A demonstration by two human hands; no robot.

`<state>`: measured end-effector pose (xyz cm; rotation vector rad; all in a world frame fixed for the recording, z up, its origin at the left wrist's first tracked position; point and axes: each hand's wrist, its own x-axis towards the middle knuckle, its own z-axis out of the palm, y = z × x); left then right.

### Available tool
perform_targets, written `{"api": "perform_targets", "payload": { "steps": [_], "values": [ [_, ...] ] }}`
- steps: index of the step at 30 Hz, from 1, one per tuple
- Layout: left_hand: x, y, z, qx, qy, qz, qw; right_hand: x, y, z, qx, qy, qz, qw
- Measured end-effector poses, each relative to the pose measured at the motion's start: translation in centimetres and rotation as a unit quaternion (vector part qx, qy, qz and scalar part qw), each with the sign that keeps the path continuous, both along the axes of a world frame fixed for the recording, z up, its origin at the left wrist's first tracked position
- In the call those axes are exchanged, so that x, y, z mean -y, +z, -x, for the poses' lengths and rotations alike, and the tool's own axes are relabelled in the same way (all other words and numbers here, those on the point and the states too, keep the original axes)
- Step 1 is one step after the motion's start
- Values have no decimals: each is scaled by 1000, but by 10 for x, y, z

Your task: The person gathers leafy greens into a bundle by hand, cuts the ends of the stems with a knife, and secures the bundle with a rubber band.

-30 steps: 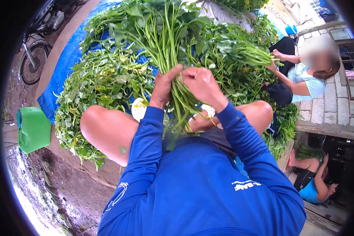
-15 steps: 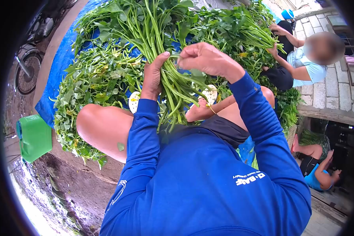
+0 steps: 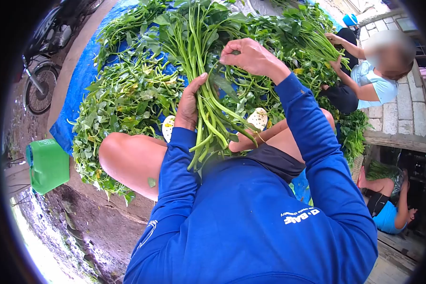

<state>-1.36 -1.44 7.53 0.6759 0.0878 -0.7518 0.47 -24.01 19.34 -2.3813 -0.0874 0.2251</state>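
My left hand [image 3: 190, 103] is wrapped round a bundle of long green leafy stems [image 3: 194, 52], its thumb on the near side. The leaves fan out away from me and the cut stem ends hang toward my lap. To the right of the bundle, my right hand [image 3: 227, 56] is raised with its fingertips pinched together; whether a small piece is between them is too small to tell. A pile of loose leafy stems [image 3: 123, 99] lies on the blue tarp [image 3: 73, 87] beyond my knees.
A co-worker [image 3: 374, 78] at the right holds another bundle of stems [image 3: 312, 42]. Farther down at the right sits another person [image 3: 393, 213]. A green plastic container [image 3: 49, 165] stands at the left, below a parked motorcycle [image 3: 42, 87].
My right hand has left the bundle and moved up and to the right of it. My left hand has kept its hold on the stems. The seated person's arms at the lower right have shifted.
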Motion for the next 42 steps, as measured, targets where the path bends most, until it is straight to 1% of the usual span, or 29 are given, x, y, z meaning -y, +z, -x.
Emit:
{"api": "perform_targets", "payload": {
  "steps": [2,5,7,10,11,12,13,14,15,16,18,19,20,22,24,26,27,28,29,30,32,33,34,36,37,38,40,41,42],
  "values": [
    [-1,3,0,-3,9,-17,1000,3,-6,2,-1,-16,-16,1000],
    [2,8,3,-4,-1,-34,999,-11,-15,5,40,-46,32,998],
    [6,2,2,23,-28,-56,998,-20,-23,3,29,-59,60,996],
    [6,5,3,23,-27,-114,993,-12,-34,1,160,-131,122,971],
    [9,1,1,18,-19,-118,993,-9,-34,9,292,-170,178,924],
    [10,-9,0,12,-12,-124,992,-6,-26,18,333,-159,155,916],
    [11,-18,-1,6,-13,-120,993,-1,-50,28,249,-137,133,950],
    [13,-34,-4,-6,-9,-115,993,-8,-58,42,172,-99,121,973],
    [18,-44,-6,-27,4,-90,996,-16,-66,55,93,-63,111,987],
    [24,-55,-7,-49,16,-64,997,-36,-60,74,21,-12,112,993],
    [30,-84,-7,-65,31,-62,995,-49,-97,98,-22,-82,68,994],
    [32,-110,-7,-64,47,-80,994,-48,-119,99,-54,-116,12,992],
    [34,-138,-5,-81,68,-89,990,-48,-135,101,-87,-146,-71,983],
    [33,-167,6,-113,75,-112,984,-51,-161,102,-130,-156,-125,971],
    [26,-191,10,-148,23,-112,982,-58,-180,108,-112,-164,-79,977],
    [19,-203,12,-219,-61,-129,965,-55,-196,106,-217,-143,-106,960],
    [18,-183,17,-203,-69,-174,961,-58,-199,108,-239,-168,-109,950],
    [16,-185,16,-199,-77,-191,958,-62,-199,111,-262,-192,-113,939],
    [15,-188,17,-199,-69,-197,957,-62,-208,110,-263,-165,-75,948],
    [15,-197,17,-198,-62,-202,957,-66,-220,114,-276,-149,-103,944],
    [20,-205,21,-250,-51,-159,954,-73,-235,119,-295,-120,-157,935],
    [22,-207,19,-190,-26,-204,960,-75,-221,119,-349,-100,-151,919],
    [23,-204,18,-214,-27,-194,957,-83,-218,119,-340,-107,-97,929],
    [22,-197,8,-214,-57,-191,956,-94,-207,118,-356,-137,-56,922],
    [26,-193,6,-193,-36,-227,954,-98,-210,117,-352,-142,-57,924],
    [27,-190,12,-134,16,-281,950,-96,-208,115,-332,-136,-43,932],
    [33,-172,18,-36,80,-321,943,-95,-200,111,-292,-124,-16,948],
    [31,-171,14,-79,47,-321,943,-94,-195,112,-284,-106,-13,953],
    [31,-146,12,-86,3,-324,942,-97,-185,114,-272,-109,-5,956]
  ]
}}
